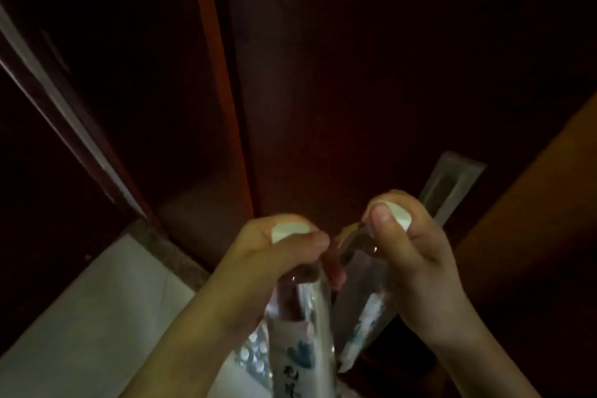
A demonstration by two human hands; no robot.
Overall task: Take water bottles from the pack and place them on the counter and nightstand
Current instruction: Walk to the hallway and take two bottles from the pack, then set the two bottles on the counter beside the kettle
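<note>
Dim room, dark red-brown wooden panelling filling most of the view; looks like cabinet or wardrobe doors with a lighter vertical edge between them. Recessed metal pull set into the right-hand panel, partly behind the right hand. Pale tiled floor at lower left, with a speckled stone sill where it meets the wood. No counter or nightstand identifiable from here; the orange-brown slab at right could be furniture, cannot tell.

Both bottles are off the ground, carried in front of the body, hanging neck-up and tilted toward each other.

Left hand: fingers curled tight around the neck of the left bottle, white cap showing above the fist. Right hand: closed the same way on the right bottle, thumb pressed on its white cap.

Below the left bottle, a glimpse of crinkled clear plastic, probably the pack wrap, though too blurred to be sure.

Judgement on the carry: neck grips are fine for full bottles provided the fists stay closed under the cap flange. Keep the two bodies from knocking together. At the surface, land each base flat before loosening the fingers, one bottle at a time.
</note>
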